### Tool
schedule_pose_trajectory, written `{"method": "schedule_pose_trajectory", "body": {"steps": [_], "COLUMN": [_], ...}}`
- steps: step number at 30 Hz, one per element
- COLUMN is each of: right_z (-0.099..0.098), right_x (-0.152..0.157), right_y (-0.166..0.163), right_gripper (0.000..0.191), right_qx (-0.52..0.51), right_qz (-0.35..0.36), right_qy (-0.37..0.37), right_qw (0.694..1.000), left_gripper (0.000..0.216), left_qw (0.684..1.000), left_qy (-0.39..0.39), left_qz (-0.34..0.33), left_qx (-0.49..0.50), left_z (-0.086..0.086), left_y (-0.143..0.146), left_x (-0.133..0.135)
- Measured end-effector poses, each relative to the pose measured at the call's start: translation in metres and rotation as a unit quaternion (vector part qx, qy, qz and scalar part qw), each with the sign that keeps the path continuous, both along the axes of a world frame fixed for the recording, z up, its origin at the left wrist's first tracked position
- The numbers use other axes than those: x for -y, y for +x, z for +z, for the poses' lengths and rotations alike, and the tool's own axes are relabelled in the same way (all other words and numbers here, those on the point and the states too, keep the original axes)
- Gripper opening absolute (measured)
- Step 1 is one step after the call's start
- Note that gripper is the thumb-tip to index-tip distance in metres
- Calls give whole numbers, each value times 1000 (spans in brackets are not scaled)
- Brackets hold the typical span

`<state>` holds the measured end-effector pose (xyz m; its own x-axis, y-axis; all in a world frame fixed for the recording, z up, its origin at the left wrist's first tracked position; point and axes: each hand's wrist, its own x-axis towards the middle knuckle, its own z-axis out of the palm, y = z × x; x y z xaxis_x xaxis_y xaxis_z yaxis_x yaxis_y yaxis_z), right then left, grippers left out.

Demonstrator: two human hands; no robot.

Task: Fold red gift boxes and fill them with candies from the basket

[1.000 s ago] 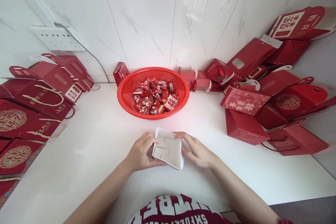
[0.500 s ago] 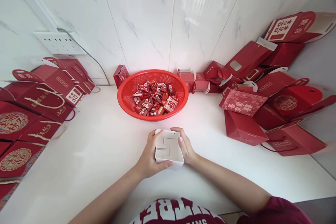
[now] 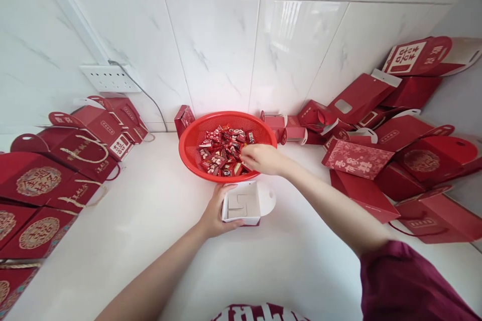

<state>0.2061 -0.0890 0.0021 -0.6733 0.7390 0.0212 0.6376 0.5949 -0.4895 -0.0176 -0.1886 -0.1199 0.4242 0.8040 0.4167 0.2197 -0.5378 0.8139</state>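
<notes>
My left hand (image 3: pixel 216 215) grips the left side of a small open candy box (image 3: pixel 241 205), thumb in front and fingers behind. The box's white inside holds nothing but folded bottom flaps; a rounded white flap sticks out to the right, and a strip of red shows at its lower front edge. Over the right part of a red plastic basket (image 3: pixel 188 163), my right hand (image 3: pixel 265 159) reaches down with its fingers drawn together. The fingertips touch the wrapped candies (image 3: pixel 224 148); whatever they pinch is hidden.
Red gift boxes (image 3: pixel 41 180), some with rope handles, are stacked on the left. More red boxes (image 3: pixel 361 160) pile up on the right. A small red box (image 3: pixel 184 119) stands behind the basket by the tiled wall. A cable (image 3: pixel 150 95) runs down from a socket strip (image 3: pixel 109 79).
My right hand has left the box and moved up into the basket. The box's right flap now hangs outward, with my left hand still gripping it. The view has shifted slightly.
</notes>
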Motion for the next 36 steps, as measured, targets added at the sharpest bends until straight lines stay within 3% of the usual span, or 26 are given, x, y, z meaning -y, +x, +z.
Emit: {"method": "schedule_pose_trajectory", "body": {"steps": [3,5,10,16,23,28,30,34,36], "right_z": [4,1,-1,-21,-57,-61,-56,-37,-27], "right_x": [-27,-40,-66,-97,-120,-121,-118,-103,-90], "right_y": [-28,-38,-40,-44,-38,-41,-45,-41,-33], "right_gripper": [12,21,60,74,102,107,97,45,32], "right_qx": [86,100,82,79,112,121,113,41,-24], "right_qz": [121,132,36,-89,-131,-106,-72,3,21], "right_qy": [-134,-160,-106,-53,-71,-75,-92,-118,-116], "right_qw": [980,973,990,992,982,984,987,992,993], "left_gripper": [86,86,85,87,89,89,90,91,90], "left_qw": [1000,1000,1000,1000,1000,1000,1000,1000,1000], "left_qy": [18,22,5,-15,-14,-6,-3,2,-5], "left_qz": [-2,3,7,3,2,7,7,8,9], "left_qx": [-17,-21,-11,0,-4,-16,-18,-12,-9], "left_z": [2,2,0,0,0,0,0,0,0], "left_y": [-13,-19,-20,-18,-18,-18,-18,-17,-17], "left_x": [-4,-6,-7,-6,-5,-5,-5,-5,-4]}}
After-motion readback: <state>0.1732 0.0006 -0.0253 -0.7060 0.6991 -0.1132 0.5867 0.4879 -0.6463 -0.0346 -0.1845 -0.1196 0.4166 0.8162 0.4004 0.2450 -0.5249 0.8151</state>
